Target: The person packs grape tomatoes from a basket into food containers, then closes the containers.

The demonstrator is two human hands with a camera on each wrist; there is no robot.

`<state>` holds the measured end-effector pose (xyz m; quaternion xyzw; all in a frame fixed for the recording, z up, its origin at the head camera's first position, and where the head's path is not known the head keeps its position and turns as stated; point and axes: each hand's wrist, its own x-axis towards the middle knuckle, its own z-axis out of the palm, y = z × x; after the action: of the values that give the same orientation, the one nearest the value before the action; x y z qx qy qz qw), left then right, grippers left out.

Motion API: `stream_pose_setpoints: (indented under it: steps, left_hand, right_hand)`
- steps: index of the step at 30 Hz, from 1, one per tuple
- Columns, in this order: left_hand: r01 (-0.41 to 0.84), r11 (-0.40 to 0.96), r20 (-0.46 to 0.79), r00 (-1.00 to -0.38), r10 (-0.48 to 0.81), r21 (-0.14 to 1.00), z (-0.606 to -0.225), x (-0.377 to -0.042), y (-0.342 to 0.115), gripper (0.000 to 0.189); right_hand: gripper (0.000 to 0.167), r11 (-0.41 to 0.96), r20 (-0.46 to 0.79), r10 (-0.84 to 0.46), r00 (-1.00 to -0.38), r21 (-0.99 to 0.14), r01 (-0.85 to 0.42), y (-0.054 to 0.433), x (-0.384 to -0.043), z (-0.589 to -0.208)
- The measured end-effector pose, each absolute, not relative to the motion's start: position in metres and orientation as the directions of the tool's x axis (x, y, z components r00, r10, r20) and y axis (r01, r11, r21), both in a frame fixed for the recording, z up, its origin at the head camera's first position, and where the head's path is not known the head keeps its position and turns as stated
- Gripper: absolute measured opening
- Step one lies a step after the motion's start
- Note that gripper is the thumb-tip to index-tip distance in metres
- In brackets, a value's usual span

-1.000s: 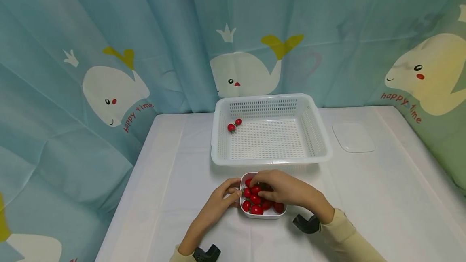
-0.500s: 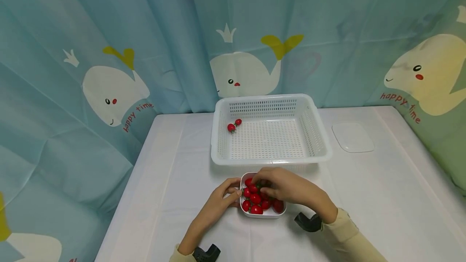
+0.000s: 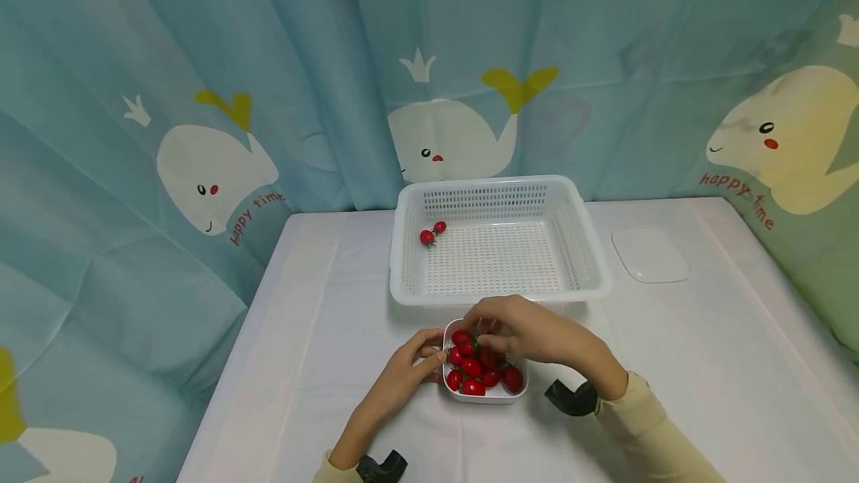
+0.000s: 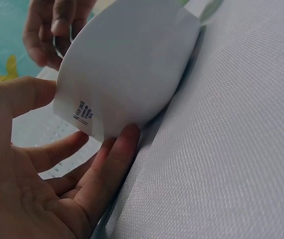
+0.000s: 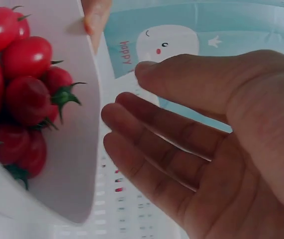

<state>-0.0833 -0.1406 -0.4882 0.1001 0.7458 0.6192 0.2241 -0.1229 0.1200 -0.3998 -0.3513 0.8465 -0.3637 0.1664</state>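
A small white container [image 3: 486, 398] full of red cherry tomatoes [image 3: 472, 367] stands on the table, in front of the basket. My left hand [image 3: 406, 364] holds its left side; in the left wrist view the thumb is at the edge of the container [image 4: 127, 64] and the fingertips [image 4: 129, 134] press its outer wall. My right hand [image 3: 537, 330] hovers over the container's far right part. The right wrist view shows that hand [image 5: 201, 129] with loosely bent fingers and nothing between them, apart from the tomatoes [image 5: 27, 99] and their green stems.
Behind the container sits a white perforated basket [image 3: 499, 298] with two cherry tomatoes [image 3: 427, 238] at its left. A clear flat lid [image 3: 651, 256] lies right of the basket. A blue curtain [image 3: 322, 95] with whales hangs behind the white-covered table [image 3: 322, 282].
My right hand has moved from among the tomatoes up and back, toward the basket. Some tomatoes in the container have shifted slightly. The left hand stays in place.
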Motion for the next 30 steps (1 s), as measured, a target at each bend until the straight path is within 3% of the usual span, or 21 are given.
stream_pose_setpoints:
  steps: [11, 20, 30]
  left_hand:
    - [-0.133, 0.213, -0.215, -0.877, 0.43, 0.968, -0.489, -0.083, -0.139, 0.05]
    - [-0.141, 0.21, -0.22, -0.877, 0.426, 0.967, -0.488, -0.083, -0.14, 0.052]
    - [-0.142, 0.207, -0.218, -0.882, 0.419, 0.968, -0.488, -0.084, -0.141, 0.051]
  right_hand:
    - [0.02, 0.449, -0.096, -0.752, -0.652, -0.798, -0.402, 0.128, -0.16, -0.378]
    - [0.018, 0.462, -0.113, -0.766, -0.633, -0.782, -0.419, 0.122, -0.197, -0.362]
    - [0.024, 0.445, -0.171, -0.758, -0.63, -0.841, -0.308, 0.106, -0.238, -0.359]
